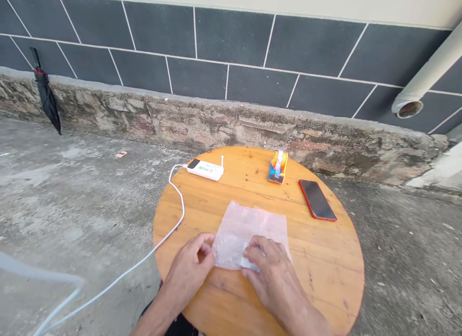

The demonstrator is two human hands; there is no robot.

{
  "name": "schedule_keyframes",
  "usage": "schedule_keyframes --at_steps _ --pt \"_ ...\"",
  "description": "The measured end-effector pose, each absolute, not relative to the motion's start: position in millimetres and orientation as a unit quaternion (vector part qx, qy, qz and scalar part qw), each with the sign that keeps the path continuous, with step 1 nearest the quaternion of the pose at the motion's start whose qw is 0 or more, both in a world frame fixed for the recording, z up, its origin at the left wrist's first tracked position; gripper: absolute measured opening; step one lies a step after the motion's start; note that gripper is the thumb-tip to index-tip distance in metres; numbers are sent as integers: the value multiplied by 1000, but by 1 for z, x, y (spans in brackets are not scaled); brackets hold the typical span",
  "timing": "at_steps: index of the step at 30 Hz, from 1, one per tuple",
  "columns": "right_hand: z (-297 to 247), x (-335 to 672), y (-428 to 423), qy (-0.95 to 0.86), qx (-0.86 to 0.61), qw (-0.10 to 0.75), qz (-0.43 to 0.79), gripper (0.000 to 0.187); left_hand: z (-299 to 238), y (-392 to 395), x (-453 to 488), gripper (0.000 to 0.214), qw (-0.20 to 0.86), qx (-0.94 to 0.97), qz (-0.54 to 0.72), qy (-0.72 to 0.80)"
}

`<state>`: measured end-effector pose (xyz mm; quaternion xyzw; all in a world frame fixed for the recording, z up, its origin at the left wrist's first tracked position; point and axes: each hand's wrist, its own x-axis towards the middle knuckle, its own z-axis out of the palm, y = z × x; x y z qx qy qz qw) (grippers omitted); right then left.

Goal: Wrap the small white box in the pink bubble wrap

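A pinkish, translucent sheet of bubble wrap (252,223) lies spread on the round wooden table (234,297). My left hand (193,264) is at its left edge, thumb and fingers curled together and pinching the border near the lower left corner. Over the lower right part of the sheet, my right hand (270,266) grips a small, flat, whitish piece (247,264). The fingers cover most of that piece, so its kind is unclear.
Toward the table's far left lies a white device (205,169) with a white cable (183,206) running off left. A tape dispenser (277,166) stands at the back, and a red-edged phone (317,200) lies right. A black umbrella (48,97) leans by the wall.
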<state>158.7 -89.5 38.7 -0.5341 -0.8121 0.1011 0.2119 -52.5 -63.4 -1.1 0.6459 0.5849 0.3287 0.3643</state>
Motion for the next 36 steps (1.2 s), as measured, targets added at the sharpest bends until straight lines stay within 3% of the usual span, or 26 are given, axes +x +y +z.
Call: schedule_keyframes --at_steps 4,10,14,22,30,36 --pt "31 148 -100 -790 -568 224 50 23 0 -64 -60 27 388 588 380 599" --pt "26 148 -101 -796 -559 234 6 21 4 -83 -52 54 581 404 388 590" --pt "22 148 -100 -799 -548 246 -15 22 10 -86 -36 58 639 291 445 556" --pt "18 146 -102 -781 -562 271 -20 23 9 -77 -16 58 614 334 441 563" --pt "23 154 -103 -804 -541 244 -6 22 11 -65 -15 43 615 394 371 574" --pt "30 155 -102 -815 -533 229 -7 25 19 -56 -6 36 590 414 393 572"
